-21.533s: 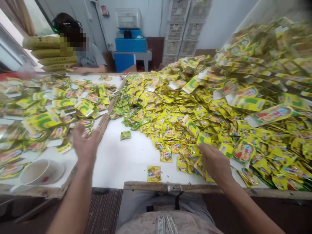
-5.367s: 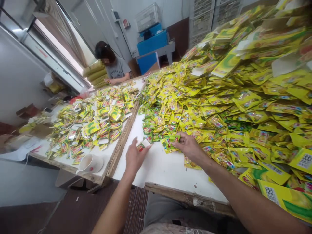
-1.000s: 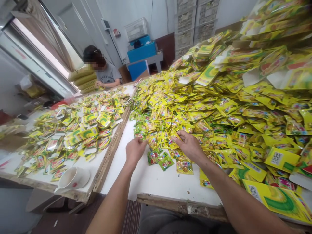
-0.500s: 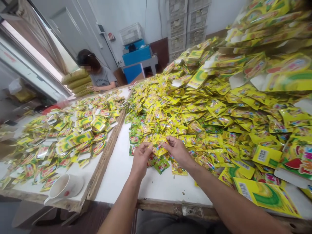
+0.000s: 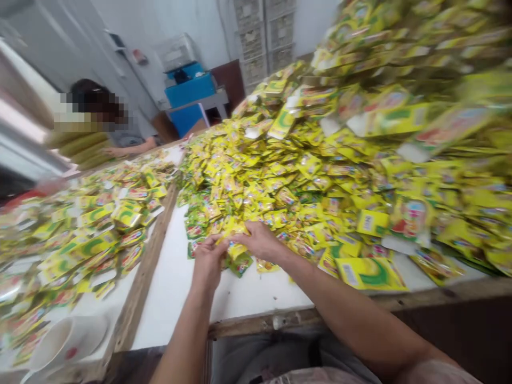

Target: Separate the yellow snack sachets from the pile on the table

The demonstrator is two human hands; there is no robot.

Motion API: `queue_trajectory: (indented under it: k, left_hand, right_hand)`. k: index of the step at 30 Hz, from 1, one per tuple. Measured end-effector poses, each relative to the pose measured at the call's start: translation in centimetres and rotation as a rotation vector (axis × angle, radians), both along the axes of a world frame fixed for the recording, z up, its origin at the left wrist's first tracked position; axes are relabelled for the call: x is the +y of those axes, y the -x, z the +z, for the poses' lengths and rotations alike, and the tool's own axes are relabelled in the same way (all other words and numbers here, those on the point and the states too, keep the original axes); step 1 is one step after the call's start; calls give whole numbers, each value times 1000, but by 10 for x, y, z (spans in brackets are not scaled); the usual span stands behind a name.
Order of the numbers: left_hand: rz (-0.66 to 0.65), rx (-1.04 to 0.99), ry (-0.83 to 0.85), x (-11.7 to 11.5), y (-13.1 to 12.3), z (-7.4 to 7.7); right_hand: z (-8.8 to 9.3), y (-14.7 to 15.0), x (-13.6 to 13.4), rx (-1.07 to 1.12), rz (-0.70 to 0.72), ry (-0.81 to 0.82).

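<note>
A huge heap of small yellow and green sachets (image 5: 304,176) covers the white table (image 5: 176,298) in front of me and rises to the right. My left hand (image 5: 208,261) and my right hand (image 5: 260,240) meet at the heap's near edge. Both pinch the same small bunch of yellow sachets (image 5: 235,241) between their fingertips. A few green sachets (image 5: 240,264) lie loose on the bare table just below my hands. The picture is smeared by motion.
A second table (image 5: 132,298) on the left holds more sachets and flat yellow boxes, with a white cup (image 5: 60,341) at its near corner. Another person (image 5: 120,136) sits at its far end. A blue machine (image 5: 188,90) and stacked crates stand behind. Flat yellow boxes (image 5: 368,272) lie near the right edge.
My hands have come together at the heap's edge and now both grip a bunch of sachets. The view has swung left and down, blurring the picture.
</note>
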State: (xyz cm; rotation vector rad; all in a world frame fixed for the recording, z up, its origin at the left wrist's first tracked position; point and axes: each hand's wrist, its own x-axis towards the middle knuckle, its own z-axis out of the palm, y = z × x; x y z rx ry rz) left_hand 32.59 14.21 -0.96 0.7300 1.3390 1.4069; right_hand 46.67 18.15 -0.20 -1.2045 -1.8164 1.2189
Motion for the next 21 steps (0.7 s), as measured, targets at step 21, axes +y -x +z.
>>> queue_trajectory:
  k: [21]
  left_hand:
    - [178,321,170,-50,50,-5]
  right_hand:
    - [-13,-1,-32,-592,530,-573]
